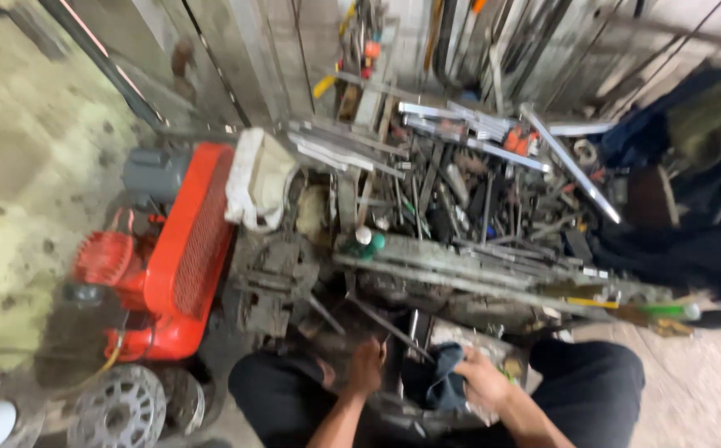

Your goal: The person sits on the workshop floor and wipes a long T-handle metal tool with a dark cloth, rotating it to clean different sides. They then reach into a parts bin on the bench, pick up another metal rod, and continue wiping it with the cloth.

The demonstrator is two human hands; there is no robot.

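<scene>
The view is blurred. My left hand [366, 365] is closed around a thin dark metal rod that runs up and to the left, low in the middle of the picture. My right hand [483, 380] grips a bunched blue-grey cloth [446, 375] just to the right of it. Both hands sit between my knees in dark trousers [592, 373], over a dark metal part that I cannot make out. A cluttered heap of metal bars and tools [460, 216] lies just beyond the hands.
A red air compressor [174, 249] with a grey motor and spoked wheel [120, 411] stands at the left. A white canister [257, 178] rests beside it. Long metal strips lean against the back wall. Green-handled tools [675, 314] lie at the right. Dark cloth is piled far right.
</scene>
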